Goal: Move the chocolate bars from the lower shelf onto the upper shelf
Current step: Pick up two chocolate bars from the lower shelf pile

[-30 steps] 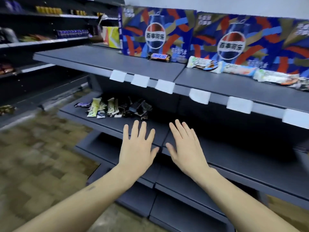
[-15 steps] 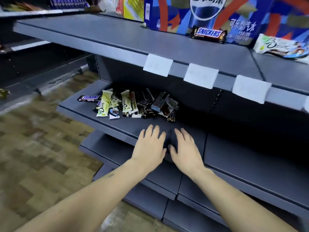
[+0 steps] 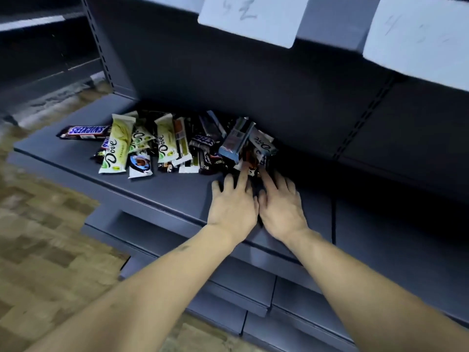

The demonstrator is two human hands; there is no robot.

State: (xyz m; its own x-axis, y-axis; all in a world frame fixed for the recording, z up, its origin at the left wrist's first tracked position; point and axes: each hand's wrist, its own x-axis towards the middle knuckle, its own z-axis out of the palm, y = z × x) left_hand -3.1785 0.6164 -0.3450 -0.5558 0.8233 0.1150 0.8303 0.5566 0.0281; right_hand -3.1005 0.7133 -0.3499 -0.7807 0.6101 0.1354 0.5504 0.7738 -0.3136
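Little shows as done: the chocolate bars (image 3: 162,143) lie heaped at the lower shelf (image 3: 177,189)'s back left. Left hand (image 3: 232,207) and right hand (image 3: 280,209), fingers spread flat, hold nothing, fingertips at the heap's near edge.

Bare forearms, sleeveless; left forearm (image 3: 162,283) bears a small dark mark.

We read "SNICKERS", upside down, on a brown bar (image 3: 83,132), and "Dove" on two pale green bars (image 3: 115,148) (image 3: 166,141); the tags (image 3: 250,17) above are illegible.
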